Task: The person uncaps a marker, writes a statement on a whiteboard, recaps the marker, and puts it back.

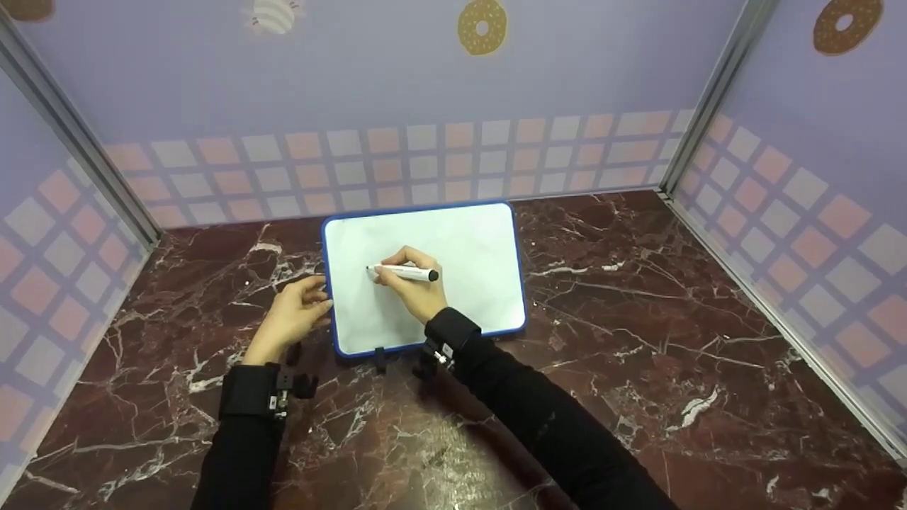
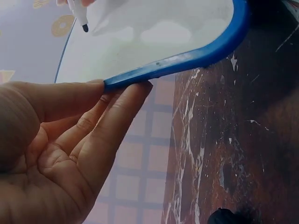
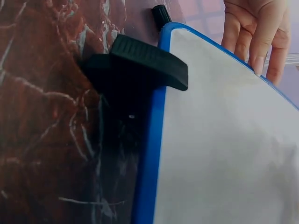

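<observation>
A whiteboard [image 1: 475, 283] with a blue frame stands tilted on the marble tabletop. My left hand [image 1: 294, 312] pinches its left edge, the thumb [image 2: 70, 95] on the front side and the fingers behind the frame. My right hand [image 1: 417, 287] is over the left half of the board and grips a white marker [image 1: 404, 272] with a black end. The marker's dark tip [image 2: 85, 28] points left, right at the white surface. In the right wrist view the left hand [image 3: 261, 32] shows at the frame; the right hand is out of that view.
A black foot [image 3: 147, 63] holds the board's lower edge. A small black ribbed piece [image 3: 161, 16] shows beyond the board's corner. Dark red marble tabletop [image 1: 680, 340] surrounds the board, and a patterned back wall [image 1: 425, 85] rises close behind it. Side walls stand left and right.
</observation>
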Motion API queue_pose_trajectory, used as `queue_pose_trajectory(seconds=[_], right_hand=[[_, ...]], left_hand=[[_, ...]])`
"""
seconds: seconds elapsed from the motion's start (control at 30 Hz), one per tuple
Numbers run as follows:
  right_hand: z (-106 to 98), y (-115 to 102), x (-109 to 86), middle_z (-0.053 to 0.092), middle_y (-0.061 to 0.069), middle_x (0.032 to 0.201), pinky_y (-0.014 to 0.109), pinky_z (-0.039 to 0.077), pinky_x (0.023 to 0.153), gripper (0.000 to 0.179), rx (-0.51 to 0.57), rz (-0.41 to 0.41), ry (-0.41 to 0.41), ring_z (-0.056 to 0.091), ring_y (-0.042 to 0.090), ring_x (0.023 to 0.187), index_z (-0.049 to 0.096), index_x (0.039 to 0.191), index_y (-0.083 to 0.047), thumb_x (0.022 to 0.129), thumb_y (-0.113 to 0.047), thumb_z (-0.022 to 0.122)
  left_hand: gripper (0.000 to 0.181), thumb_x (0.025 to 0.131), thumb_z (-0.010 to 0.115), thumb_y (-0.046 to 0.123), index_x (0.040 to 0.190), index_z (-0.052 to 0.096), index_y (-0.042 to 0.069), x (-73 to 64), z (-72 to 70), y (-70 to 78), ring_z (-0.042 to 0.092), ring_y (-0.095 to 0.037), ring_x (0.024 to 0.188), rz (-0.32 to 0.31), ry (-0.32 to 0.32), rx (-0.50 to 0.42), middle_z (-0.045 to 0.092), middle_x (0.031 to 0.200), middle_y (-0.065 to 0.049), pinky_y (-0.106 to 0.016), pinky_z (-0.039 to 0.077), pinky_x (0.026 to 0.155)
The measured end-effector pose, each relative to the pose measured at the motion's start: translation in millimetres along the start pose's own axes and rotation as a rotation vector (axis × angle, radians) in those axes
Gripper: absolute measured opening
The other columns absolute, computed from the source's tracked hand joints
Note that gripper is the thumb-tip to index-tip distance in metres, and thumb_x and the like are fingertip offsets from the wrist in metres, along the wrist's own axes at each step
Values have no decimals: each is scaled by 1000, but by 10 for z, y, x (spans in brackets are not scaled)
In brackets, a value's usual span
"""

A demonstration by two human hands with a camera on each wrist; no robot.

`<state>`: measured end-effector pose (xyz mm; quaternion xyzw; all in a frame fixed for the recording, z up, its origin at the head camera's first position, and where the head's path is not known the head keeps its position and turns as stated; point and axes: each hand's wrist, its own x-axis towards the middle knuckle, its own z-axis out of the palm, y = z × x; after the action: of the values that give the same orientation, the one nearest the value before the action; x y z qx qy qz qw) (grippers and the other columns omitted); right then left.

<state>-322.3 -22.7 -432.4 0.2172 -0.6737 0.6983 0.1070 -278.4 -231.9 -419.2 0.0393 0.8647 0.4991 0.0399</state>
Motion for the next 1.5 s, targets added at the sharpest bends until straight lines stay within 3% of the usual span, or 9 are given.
queue_pose_trajectory(seconds=[0.23,0.37,0.5,0.73,0.83,1.03,1.33,1.5], right_hand=[[22,4,16,71,24,89,29,64,74,11,-39,-31,-14,73,21,77,64,87,9,86,1,72],[2,-10,11,72,23,86,27,64,70,7,-74,-49,-27,73,26,75,64,85,8,85,3,70],[-28,-27,-25,71,26,84,23,62,66,6,-74,-16,-64,73,34,75,64,84,10,85,6,68],[-73,-71,-92,71,21,82,27,63,64,8,-119,49,-117,72,12,67,64,79,6,85,2,69],[-82,-74,-96,71,22,83,26,63,65,9,-110,32,-104,72,16,68,64,79,7,86,3,68],[-93,-30,-84,70,27,91,29,64,69,10,-46,-14,-57,73,34,75,63,84,11,88,3,68],[-89,1,-76,71,23,87,28,63,70,8,-62,-16,-54,73,18,73,64,84,7,87,2,70],[-99,-16,-62,70,24,83,26,63,67,9,-75,-27,-21,73,30,73,63,82,9,86,3,69]], left_hand=[[52,99,50,-4,147,32,-13,-10,4,-6,60,-45,117,-6,9,15,53,131,-39,-38,62,88],[52,99,50,-5,147,32,-13,-6,6,-7,60,-46,117,-5,16,27,53,131,-40,-39,62,89],[52,99,50,-5,147,32,-13,4,5,0,60,-46,117,1,18,32,53,131,-40,-38,62,88],[52,99,51,-3,146,33,-14,5,-6,20,61,-47,115,18,13,44,54,129,-40,-34,63,84],[52,99,52,-3,146,34,-13,5,-6,15,63,-45,113,17,16,35,55,128,-40,-36,63,86],[52,99,52,-2,146,34,-13,-12,0,12,64,-43,112,3,16,19,55,128,-39,-40,62,89],[54,98,53,-2,147,32,-13,-9,11,-6,60,-45,117,-6,15,-13,51,132,-40,-41,61,91],[54,99,52,-3,148,31,-13,-12,6,-18,57,-47,121,-9,13,-12,50,134,-40,-44,59,94]])
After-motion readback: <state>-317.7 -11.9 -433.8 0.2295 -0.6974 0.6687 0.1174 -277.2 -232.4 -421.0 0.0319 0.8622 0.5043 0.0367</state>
